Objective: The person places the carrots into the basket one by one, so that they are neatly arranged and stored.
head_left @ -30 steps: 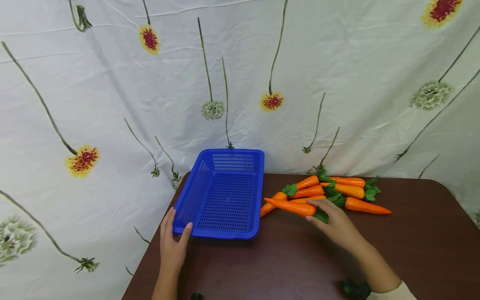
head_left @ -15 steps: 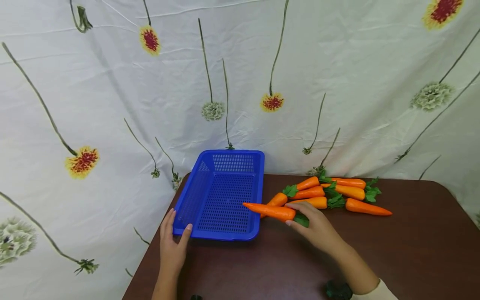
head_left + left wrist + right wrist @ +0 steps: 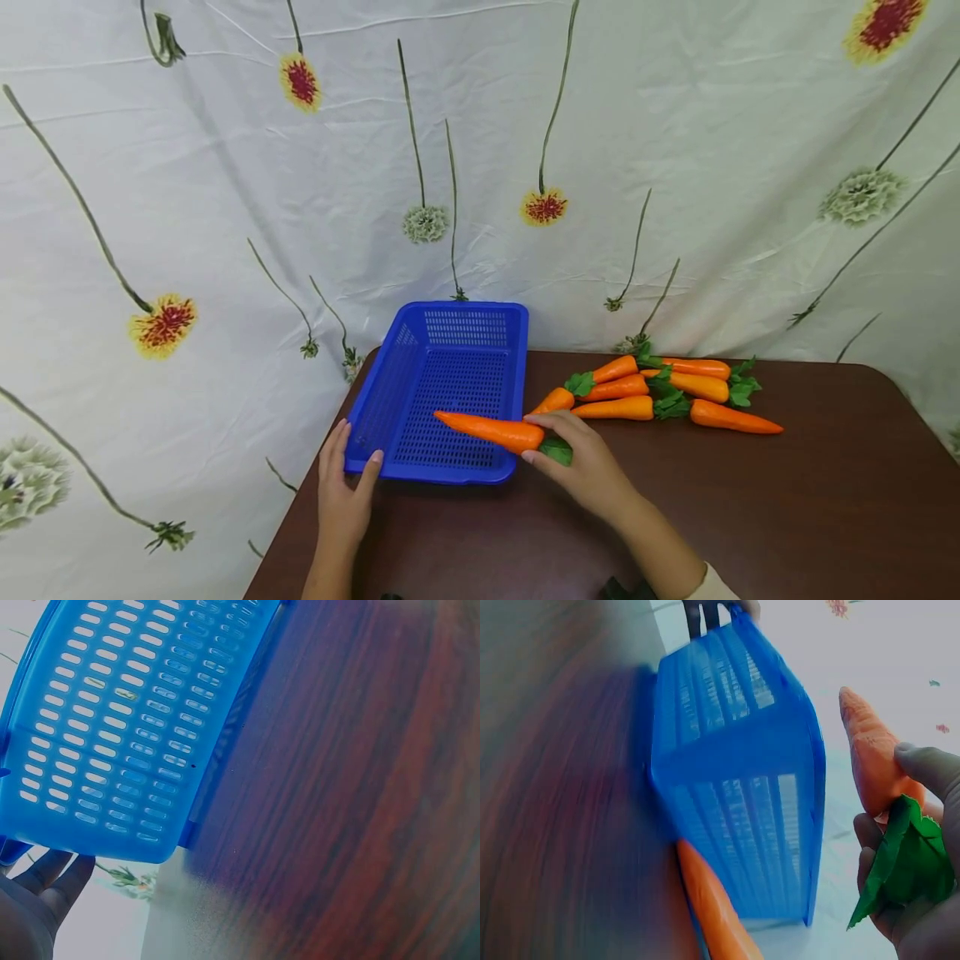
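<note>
A carrot (image 3: 491, 430) with a green leafy top is pinched between thumb and fingers of my right hand (image 3: 581, 462), near its thick end. In the head view, its tip reaches over the blue plastic basket (image 3: 435, 476). The right wrist view has this carrot (image 3: 870, 761) above the level of the basket's rim, its leaves (image 3: 911, 859) by the palm. My left hand (image 3: 345, 492) holds the basket's near left corner, thumb at the front rim and fingers along the left side. Its fingers (image 3: 67, 885) also show against the corner in the left wrist view.
Several more carrots (image 3: 615, 408) with leafy tops lie on the dark brown table (image 3: 840, 500), right of the basket. One carrot (image 3: 712, 904) lies close against the basket's right side. A white cloth (image 3: 675, 125) with a flower print hangs behind the table.
My right hand has carried the carrot leftward from beside the other carrots until it overlaps the basket's right rim. My left hand and the basket stay where they were.
</note>
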Available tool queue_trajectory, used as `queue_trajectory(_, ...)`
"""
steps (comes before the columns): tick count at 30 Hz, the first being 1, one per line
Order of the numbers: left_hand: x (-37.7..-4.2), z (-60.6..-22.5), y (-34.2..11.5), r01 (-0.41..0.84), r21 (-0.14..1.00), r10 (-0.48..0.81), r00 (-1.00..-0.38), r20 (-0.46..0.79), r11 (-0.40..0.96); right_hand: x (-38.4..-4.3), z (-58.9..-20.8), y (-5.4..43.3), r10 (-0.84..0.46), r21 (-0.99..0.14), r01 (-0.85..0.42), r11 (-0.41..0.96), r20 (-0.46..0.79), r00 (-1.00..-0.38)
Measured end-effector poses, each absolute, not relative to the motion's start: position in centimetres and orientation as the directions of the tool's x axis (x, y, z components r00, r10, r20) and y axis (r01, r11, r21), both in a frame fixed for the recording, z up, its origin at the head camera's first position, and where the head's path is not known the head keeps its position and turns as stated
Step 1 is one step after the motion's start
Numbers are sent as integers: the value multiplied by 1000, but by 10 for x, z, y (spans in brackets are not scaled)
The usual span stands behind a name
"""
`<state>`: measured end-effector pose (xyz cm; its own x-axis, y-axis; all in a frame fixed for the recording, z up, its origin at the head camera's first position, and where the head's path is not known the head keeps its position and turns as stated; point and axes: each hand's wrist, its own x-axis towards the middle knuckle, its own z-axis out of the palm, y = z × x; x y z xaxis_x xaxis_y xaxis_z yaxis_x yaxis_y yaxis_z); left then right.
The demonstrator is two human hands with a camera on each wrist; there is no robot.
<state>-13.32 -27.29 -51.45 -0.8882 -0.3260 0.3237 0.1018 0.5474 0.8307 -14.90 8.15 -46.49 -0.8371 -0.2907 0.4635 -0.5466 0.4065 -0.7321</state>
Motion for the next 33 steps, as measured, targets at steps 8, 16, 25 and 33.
queue_trajectory(8, -133, -513, -271, 98, 827, -323, -890, 322, 554, -144, -459, 47, -309, -771, -521, 367, 427, -850)
queue_trajectory(16, -134, -514, -270, 121, 827, -315, -886, 339, 549, -145, -456, 24, -327, -779, -510, 365, 406, -853)
queue_trajectory(25, -131, -513, -272, 123, 827, -322, -881, 345, 549, -148, -453, 0, -359, -812, -474, 341, 354, -864)
queue_trajectory(33, -132, -513, -272, 132, 822, -308, -885, 350, 554, -150, -458, -15, -375, -784, -490, 382, 353, -857)
